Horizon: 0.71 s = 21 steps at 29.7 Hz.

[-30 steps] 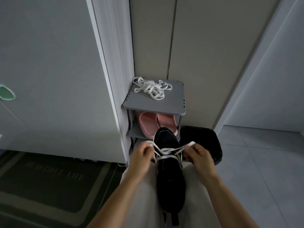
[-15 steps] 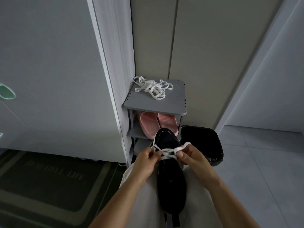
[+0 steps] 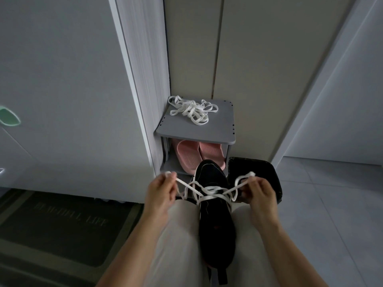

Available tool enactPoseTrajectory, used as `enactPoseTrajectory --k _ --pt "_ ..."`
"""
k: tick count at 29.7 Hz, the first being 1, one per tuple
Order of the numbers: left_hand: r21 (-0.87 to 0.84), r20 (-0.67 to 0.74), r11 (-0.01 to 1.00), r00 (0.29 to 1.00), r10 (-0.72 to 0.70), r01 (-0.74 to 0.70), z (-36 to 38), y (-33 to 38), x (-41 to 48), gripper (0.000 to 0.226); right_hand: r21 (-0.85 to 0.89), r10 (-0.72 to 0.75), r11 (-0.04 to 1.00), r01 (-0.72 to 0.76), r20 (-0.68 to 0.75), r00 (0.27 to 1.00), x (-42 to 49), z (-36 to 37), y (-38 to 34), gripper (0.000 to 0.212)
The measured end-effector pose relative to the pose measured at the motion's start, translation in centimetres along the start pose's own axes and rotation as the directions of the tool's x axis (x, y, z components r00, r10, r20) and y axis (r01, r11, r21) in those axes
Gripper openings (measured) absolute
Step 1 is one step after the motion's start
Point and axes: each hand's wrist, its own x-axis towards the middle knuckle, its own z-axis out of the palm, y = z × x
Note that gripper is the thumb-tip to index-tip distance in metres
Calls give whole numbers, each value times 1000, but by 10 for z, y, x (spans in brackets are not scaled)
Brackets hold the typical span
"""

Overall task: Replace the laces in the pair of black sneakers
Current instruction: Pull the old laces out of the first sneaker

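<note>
Pinching white lace (image 3: 209, 191) ends, one ea.: left hand (image 3: 160, 192), right hand (image 3: 260, 192); black sneaker (image 3: 215, 224) btwn hands, toe away, equidistant.

light: dim, grey | far: beige cabinet doors (image 3: 248, 59) | left: pale grey wall panel (image 3: 62, 79) | centre: grey shelf rack (image 3: 194, 131), pink slippers (image 3: 199, 156) on lower tier | just right of rack: black bin (image 3: 259, 168) | floor: grey tiles (image 3: 331, 204) right, dark doormat (image 3: 62, 220) near left
</note>
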Motion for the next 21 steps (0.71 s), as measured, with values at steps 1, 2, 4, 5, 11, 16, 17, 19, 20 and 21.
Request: enactPoseTrajectory --k 1,2,4,5,11,16,17,19,20,21 --pt "-33 -39 999 999 -8 6 -8 5 4 27 88 29 996 -24 -58 998 4 -4 -4 22" --pt "-48 -67 999 998 -9 6 -13 8 7 26 156 53 987 -39 -85 995 7 -8 -7 23" --pt "7 -56 1000 998 -11 12 -14 7 5 25 161 89 984 -81 -39 995 8 -10 -11 23" --pt "91 -13 995 1000 -24 25 -9 4 1 27 85 109 990 -111 26 994 6 -9 -10 24" --pt "548 246 823 969 9 -147 32 -24 -15 25 -428 184 903 24 438 880 -17 4 -12 43" --pt "564 245 806 969 45 -180 32 -28 -6 21 -394 186 919 31 501 845 -23 0 -10 31" --pt "546 246 820 968 39 -172 31 -29 -6 21 -407 140 911 68 459 877 -25 2 -8 23" --pt "492 247 856 968 39 -160 31 -31 -7 18 -406 10 903 142 351 936 -28 7 -5 12" --pt "473 239 866 970 49 -160 30 -32 -7 19 -393 -34 906 159 306 951 -28 9 -4 10" --pt "463 218 872 974 64 -161 28 -32 -7 23 -367 -57 917 155 262 963 -26 10 -2 9"
